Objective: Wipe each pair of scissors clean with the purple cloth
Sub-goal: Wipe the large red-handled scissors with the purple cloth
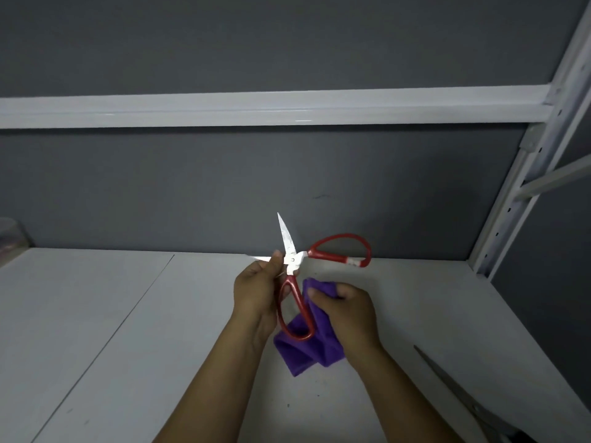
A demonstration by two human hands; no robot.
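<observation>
I hold a pair of red-handled scissors point(292, 259) above the white shelf, spread wide apart. One blade points up, the other points left behind my fingers. My left hand point(256, 292) grips the scissors near the pivot and the left blade. One red handle loop sticks out to the right, the other hangs down in front of the purple cloth point(311, 340). My right hand point(347, 306) grips the bunched purple cloth just right of the lower handle; the cloth hangs below it, off the blades.
A second pair of scissors point(454, 388) with long grey blades lies on the white shelf point(128, 330) at the lower right. Grey back wall and white metal rack posts point(524, 174) stand behind and right. A blurred clear container point(11, 235) sits far left.
</observation>
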